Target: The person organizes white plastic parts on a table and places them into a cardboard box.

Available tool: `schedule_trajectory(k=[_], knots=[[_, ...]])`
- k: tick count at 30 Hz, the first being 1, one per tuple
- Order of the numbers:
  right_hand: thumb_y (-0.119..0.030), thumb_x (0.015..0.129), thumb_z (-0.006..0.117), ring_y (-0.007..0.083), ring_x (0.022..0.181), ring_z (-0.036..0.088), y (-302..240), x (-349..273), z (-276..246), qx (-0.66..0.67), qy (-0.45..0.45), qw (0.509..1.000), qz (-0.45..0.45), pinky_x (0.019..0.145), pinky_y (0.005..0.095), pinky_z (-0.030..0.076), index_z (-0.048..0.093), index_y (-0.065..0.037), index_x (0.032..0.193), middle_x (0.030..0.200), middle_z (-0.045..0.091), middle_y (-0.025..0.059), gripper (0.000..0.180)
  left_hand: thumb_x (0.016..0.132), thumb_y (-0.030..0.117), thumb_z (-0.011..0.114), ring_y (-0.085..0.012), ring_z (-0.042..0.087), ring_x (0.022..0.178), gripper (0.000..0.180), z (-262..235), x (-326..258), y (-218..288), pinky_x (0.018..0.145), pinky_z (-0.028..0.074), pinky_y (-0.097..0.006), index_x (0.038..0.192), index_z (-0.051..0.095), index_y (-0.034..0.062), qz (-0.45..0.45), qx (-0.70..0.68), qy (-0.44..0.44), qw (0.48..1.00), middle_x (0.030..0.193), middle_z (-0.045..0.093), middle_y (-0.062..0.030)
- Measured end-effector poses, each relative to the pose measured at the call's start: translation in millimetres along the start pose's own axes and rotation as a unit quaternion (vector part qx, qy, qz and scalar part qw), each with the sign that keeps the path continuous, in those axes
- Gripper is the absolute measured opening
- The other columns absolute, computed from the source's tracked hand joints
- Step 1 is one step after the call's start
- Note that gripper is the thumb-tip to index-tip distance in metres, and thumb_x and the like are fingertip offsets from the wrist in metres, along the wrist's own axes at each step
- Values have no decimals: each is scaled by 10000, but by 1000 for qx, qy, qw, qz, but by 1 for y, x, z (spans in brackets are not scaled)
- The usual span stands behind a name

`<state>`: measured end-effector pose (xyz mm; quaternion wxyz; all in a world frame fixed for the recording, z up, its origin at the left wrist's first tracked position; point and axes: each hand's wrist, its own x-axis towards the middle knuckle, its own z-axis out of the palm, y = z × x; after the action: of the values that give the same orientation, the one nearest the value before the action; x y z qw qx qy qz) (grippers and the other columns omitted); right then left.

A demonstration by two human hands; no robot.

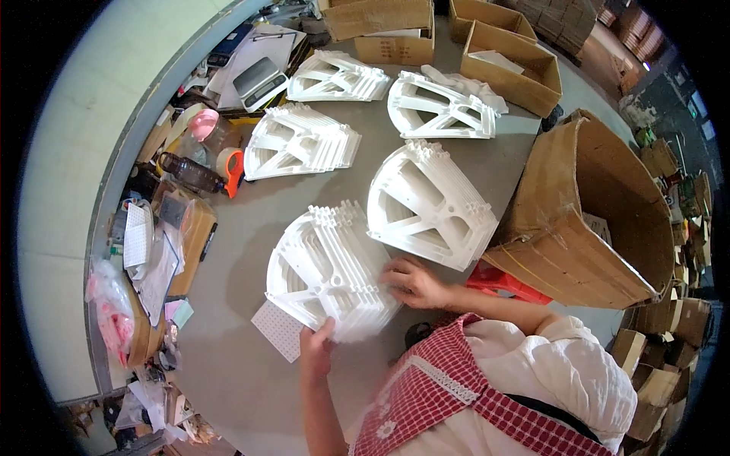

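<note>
A stack of white, fan-shaped plastic frames (323, 266) stands on the grey table in front of me. My left hand (317, 342) grips its lower edge, the thumb in front and the other fingers mostly hidden behind. At the stack's right side is my right hand (414, 283), its fingers bent together against the frames' edges; what they pinch, if anything, cannot be made out. Under the lower left corner lies a white sheet with a dotted grid (277, 332). Just to the right and farther back is another such stack (433, 205).
Three more frame stacks (304, 143) sit toward the back. A large open cardboard box (547, 213) stands on the right, with a red plastic thing (506, 284) beside it. Smaller cartons (517, 80) line the far edge. Clutter, including an orange tape dispenser (234, 171), crowds the left side.
</note>
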<state>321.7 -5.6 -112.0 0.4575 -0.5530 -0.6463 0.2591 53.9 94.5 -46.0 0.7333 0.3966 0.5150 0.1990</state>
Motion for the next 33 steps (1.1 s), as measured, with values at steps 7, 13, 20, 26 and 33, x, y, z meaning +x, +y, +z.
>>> schedule_trajectory(k=[7, 13, 20, 26, 33], knots=[[-63, 811, 675, 331, 1006, 600, 3, 2, 2, 6, 22, 1000, -8, 853, 391, 497, 662, -53, 1083, 1099, 599, 163, 273, 842, 250, 680, -217, 664, 819, 515, 0, -1, 0, 630, 570, -322, 1256, 529, -16, -24, 97, 18, 995, 1061, 646, -119], [-52, 802, 670, 318, 1007, 622, 3, -3, -3, 45, 12, 998, 40, 863, 383, 502, 657, -34, 1097, 1134, 616, 176, 295, 824, 246, 699, -211, 661, 845, 515, -7, 1, -6, 626, 569, -324, 1244, 543, -8, -21, 136, 30, 990, 1046, 654, -116], [-55, 814, 671, 325, 1115, 573, 11, -13, 1, 83, 21, 987, 134, 937, 375, 472, 557, -26, 1244, 1202, 580, 186, 446, 803, 224, 719, -224, 660, 896, 552, -7, 3, -2, 732, 558, -342, 1254, 528, -29, -5, 128, 1, 992, 1057, 650, -120], [-85, 810, 695, 314, 1164, 528, 17, -13, 0, 36, -20, 998, 57, 965, 386, 445, 549, -33, 1235, 1238, 532, 177, 452, 805, 193, 708, -268, 615, 1045, 673, 5, 8, 0, 851, 516, -379, 1361, 414, -45, 7, -66, -22, 998, 1211, 583, -138], [-120, 818, 726, 315, 1069, 553, 24, -15, -1, 47, -22, 997, 58, 911, 382, 454, 568, -24, 1139, 1135, 548, 162, 370, 797, 146, 710, -280, 576, 1115, 681, 13, 9, -5, 933, 473, -398, 1369, 395, -50, 15, -49, -27, 998, 1246, 563, -140]])
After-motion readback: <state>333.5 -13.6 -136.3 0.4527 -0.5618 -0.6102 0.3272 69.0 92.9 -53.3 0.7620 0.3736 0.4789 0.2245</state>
